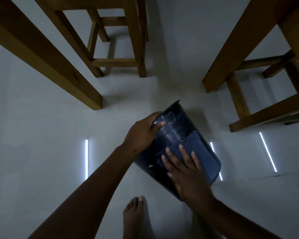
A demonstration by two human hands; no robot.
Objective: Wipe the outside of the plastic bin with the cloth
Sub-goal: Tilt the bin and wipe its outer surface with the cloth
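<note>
A dark plastic bin (175, 133) is held tilted above the floor, its rim pointing away from me. My left hand (141, 133) grips the rim on the left side, thumb over the outer wall. A dark blue cloth (198, 149) lies flat against the bin's outer wall. My right hand (185, 171) presses on the cloth with its fingers spread. The bin's base is hidden behind my right wrist.
Wooden table legs (47, 54) rise at the left and a wooden stool (117, 47) stands at the back. Another wooden frame (248, 94) stands at the right. My bare foot (136, 216) rests on the pale glossy floor (41, 135) below the bin.
</note>
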